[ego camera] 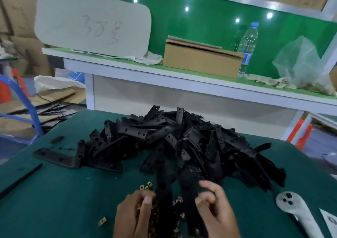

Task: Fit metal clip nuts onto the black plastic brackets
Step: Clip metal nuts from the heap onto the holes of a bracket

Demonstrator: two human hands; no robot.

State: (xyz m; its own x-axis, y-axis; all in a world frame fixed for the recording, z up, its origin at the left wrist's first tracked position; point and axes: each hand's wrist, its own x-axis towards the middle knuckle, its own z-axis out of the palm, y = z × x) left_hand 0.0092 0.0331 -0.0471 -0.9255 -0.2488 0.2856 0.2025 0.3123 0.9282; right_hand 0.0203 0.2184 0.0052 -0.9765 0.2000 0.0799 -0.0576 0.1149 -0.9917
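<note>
A big heap of black plastic brackets (182,143) lies in the middle of the green table. Small brass-coloured clip nuts (146,185) are scattered near the front edge, one more clip nut (102,221) lying apart at the left. My left hand (135,214) holds a long black bracket (164,192) with its fingers curled, thumb on top. My right hand (217,210) is just right of a second black bracket (189,192), fingers curled toward it; blur hides whether it pinches a clip nut.
A lone L-shaped bracket (58,158) and a thin black strip (20,179) lie at the left. A white handle-shaped device (293,210) lies at the right. On the shelf behind stand a cardboard box (200,59), a water bottle (248,46) and a plastic bag (302,62).
</note>
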